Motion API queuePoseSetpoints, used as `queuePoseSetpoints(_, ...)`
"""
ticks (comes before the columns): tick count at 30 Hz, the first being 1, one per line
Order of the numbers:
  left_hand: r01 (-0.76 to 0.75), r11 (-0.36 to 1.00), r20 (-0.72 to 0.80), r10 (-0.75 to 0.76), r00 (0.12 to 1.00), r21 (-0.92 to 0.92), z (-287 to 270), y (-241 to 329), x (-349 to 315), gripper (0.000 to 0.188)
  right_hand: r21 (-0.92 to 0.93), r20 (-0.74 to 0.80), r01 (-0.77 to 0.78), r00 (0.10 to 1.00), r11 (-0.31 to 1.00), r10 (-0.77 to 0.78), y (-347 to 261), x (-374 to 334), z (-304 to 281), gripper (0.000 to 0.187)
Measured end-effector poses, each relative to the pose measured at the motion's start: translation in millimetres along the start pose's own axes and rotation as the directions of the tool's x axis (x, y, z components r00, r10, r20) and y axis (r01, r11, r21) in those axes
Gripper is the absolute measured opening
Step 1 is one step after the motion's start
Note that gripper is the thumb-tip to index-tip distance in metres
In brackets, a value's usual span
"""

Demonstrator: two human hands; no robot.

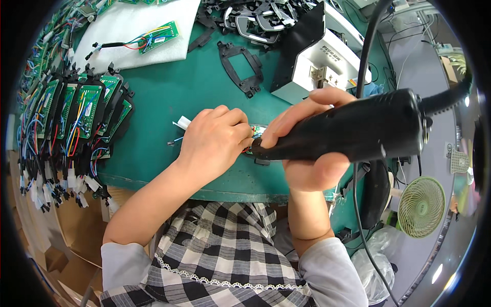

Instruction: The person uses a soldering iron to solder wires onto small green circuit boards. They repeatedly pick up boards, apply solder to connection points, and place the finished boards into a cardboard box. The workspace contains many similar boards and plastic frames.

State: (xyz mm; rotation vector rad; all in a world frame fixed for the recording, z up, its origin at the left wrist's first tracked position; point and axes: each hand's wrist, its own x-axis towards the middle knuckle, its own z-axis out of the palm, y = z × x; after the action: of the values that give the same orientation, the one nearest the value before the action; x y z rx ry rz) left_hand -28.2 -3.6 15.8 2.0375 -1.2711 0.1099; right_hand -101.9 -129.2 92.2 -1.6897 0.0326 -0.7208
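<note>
At the right, a green fan (422, 206) is standing near a clear bag (377, 273). A white device (332, 56) is resting on the table (158, 97); white foam (110, 30) is lying farther left, and cartons (76, 225) are sitting lower left.

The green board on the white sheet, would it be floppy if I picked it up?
The green board would probably stay stiff: it looks flat and straight-edged. Its thin coloured wires would likely dangle, since they already curve loosely.
</note>
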Motion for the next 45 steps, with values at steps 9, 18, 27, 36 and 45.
queuePoseSetpoints(9,0.004,1.000,0.012,-0.003,1.000,-0.025,0,2,0,0.007,0.019,0.201,0.097,0.975,0.995,-0.098,11,-6,-7,0.101)
queuePoseSetpoints(18,-0.067,0.997,0.080,0.063,0.995,0.043,1,12,-7,0.050,0.524,-0.304,0.096,0.949,0.846,0.081,-3,20,-60,0.072)
queuePoseSetpoints(27,0.337,0.674,-0.190,-0.285,0.940,0.657,-111,-4,-44,0.050,0.454,-0.416,0.076,0.899,0.888,0.136,8,22,-94,0.069)
queuePoseSetpoints(36,0.291,0.594,-0.181,-0.240,0.954,0.750,-113,5,-40,0.044,0.470,-0.455,0.086,0.877,0.878,0.158,24,19,-93,0.066)
queuePoseSetpoints(45,0.090,0.792,-0.027,-0.092,0.995,0.603,-15,-62,127,0.031,0.505,-0.455,0.078,0.871,0.860,0.188,28,10,-97,0.065)
